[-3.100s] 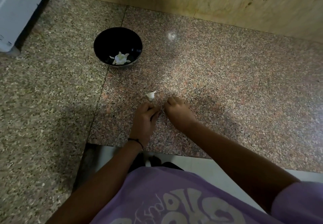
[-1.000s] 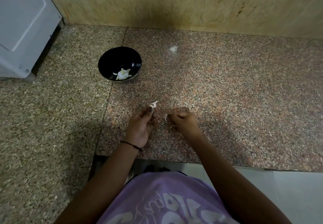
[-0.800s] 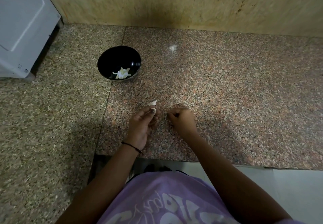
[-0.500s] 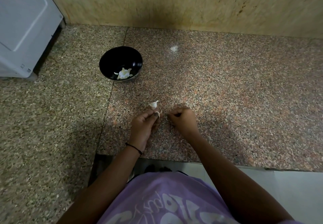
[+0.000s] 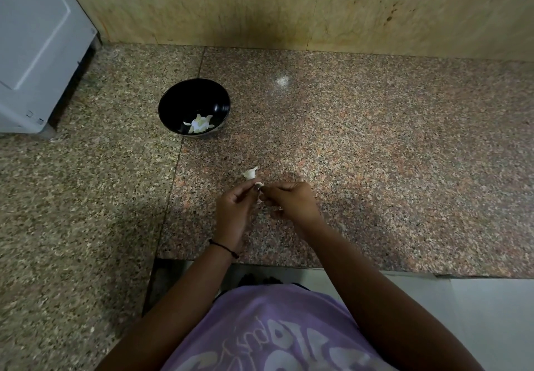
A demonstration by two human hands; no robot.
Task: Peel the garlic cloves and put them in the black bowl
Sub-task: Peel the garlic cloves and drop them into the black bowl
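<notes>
A small white garlic clove [image 5: 259, 184] is pinched between the fingertips of my left hand [image 5: 235, 211] and my right hand [image 5: 291, 201], which meet just above the granite counter. Most of the clove is hidden by the fingers. A second white garlic piece [image 5: 250, 173] lies on the counter just beyond my fingertips. The black bowl [image 5: 173, 110] stands further back to the left, with several pale garlic pieces [image 5: 199, 123] at its bottom.
A speckled granite counter [image 5: 375, 153] runs to a beige wall [image 5: 289, 3] at the back. A white appliance [image 5: 34, 46] stands at the far left. The counter's front edge [image 5: 346, 268] lies close under my wrists, with pale floor below.
My two hands have come together from slightly apart, and both now pinch the same clove. The loose garlic piece and the bowl have stayed put.
</notes>
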